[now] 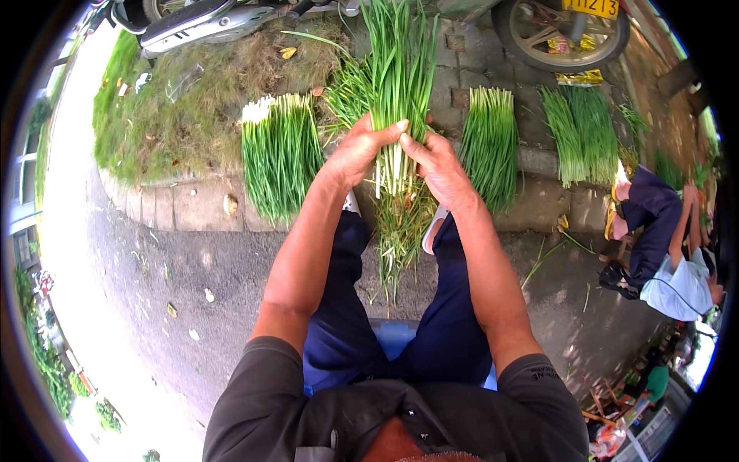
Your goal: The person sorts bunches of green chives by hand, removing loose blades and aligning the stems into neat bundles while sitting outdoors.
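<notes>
Both of my hands are wrapped round one bunch of garlic chives (400, 65), held out in front of me with the green tips pointing away and the pale stem ends toward me. My left hand (360, 150) grips it from the left and my right hand (439, 162) from the right, thumbs nearly meeting on top. Behind my left hand lies a loose heap of chives (346, 96). Trimmed scraps of leaf and stem (396, 246) are piled on the ground between my feet. A neat chive bundle (281, 162) lies to the left, another bundle (490, 150) to the right.
More chives (581, 135) lie farther right, near a seated person (670, 239). A motorbike wheel (566, 35) stands at the far right and a parked scooter (200, 27) at the far left. A stone kerb (192, 204) crosses in front of me; dry grass (200, 115) grows beyond it.
</notes>
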Demonstrator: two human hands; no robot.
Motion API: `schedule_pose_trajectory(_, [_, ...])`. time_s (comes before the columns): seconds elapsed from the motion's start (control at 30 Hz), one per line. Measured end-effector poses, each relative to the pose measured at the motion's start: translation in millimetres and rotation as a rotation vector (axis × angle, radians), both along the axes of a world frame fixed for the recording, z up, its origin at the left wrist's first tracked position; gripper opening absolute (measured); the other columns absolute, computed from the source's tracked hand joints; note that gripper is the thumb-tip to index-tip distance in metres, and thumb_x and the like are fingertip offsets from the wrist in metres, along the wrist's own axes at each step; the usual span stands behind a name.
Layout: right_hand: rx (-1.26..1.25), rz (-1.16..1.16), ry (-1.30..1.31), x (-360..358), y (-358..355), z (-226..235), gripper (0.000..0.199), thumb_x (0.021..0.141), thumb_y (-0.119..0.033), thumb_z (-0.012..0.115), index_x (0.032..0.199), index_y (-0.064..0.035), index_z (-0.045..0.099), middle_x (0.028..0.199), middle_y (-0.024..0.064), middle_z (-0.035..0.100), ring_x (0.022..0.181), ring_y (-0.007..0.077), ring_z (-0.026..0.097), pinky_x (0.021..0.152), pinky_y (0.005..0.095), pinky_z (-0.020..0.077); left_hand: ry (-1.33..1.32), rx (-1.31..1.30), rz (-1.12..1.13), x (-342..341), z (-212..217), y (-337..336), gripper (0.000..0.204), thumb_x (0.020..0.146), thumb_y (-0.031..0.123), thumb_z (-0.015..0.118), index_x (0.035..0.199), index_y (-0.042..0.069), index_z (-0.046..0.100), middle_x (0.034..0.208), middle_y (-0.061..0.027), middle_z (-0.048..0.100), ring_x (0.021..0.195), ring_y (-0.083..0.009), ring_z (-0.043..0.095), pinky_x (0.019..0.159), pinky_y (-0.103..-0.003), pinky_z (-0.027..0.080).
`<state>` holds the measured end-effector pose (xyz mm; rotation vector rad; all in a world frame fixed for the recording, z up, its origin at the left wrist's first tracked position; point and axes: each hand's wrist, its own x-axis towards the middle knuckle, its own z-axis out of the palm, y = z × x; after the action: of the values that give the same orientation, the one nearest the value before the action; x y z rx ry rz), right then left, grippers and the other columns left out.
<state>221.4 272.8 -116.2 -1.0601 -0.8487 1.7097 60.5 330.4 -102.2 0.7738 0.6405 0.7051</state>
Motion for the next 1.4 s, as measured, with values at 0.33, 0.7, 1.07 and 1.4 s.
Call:
schedule_pose_trajectory(0.33, [0.016,-0.005,0.031,3,-1,1,0.035,0.098,-0.025,0.064,0.124,-0.0010,0.063,0.111,-0.0003,0.063,0.105,0.0095,0.055,0.096,0.0282,0.0412,-0.040,-0.027,0.036,3,-1,-1,0.041,0.095,0.018,0.065,0.132,0.002,0.057,0.124,-0.0122,0.066,0.115,-0.0220,0.062,0.103,-0.038,0.048])
schedule_pose_trajectory(0.7, [0.032,0.007,0.054,-11,-5,12,0.040,0.091,-0.011,0.070,0.127,-0.0031,0.054,0.107,0.0032,0.063,0.097,0.0135,0.062,0.083,0.0302,0.0497,0.024,0.148,0.049,12,0,-4,0.045,0.093,0.017,0.067,0.133,0.002,0.055,0.123,-0.0135,0.067,0.110,-0.0229,0.065,0.095,-0.037,0.053])
schedule_pose_trajectory(1.07, [-0.116,-0.030,0.015,-17,-8,20,0.023,0.087,-0.007,0.068,0.106,-0.0062,0.054,0.080,0.0000,0.056,0.063,0.0070,0.053,0.046,0.0223,0.0379,0.046,0.110,0.155,19,-3,-8,0.041,0.089,0.008,0.058,0.129,0.002,0.055,0.119,-0.0119,0.069,0.095,-0.0191,0.068,0.074,-0.032,0.059])
schedule_pose_trajectory(1.4, [-0.192,0.194,-0.097,-10,-8,18,0.019,0.090,-0.021,0.071,0.092,-0.0060,0.060,0.070,-0.0060,0.048,0.056,0.0023,0.042,0.044,0.0208,0.0282,0.000,-0.060,0.305,13,-12,-1,0.029,0.092,0.008,0.063,0.119,0.000,0.060,0.106,-0.0135,0.071,0.083,-0.0214,0.069,0.072,-0.034,0.060])
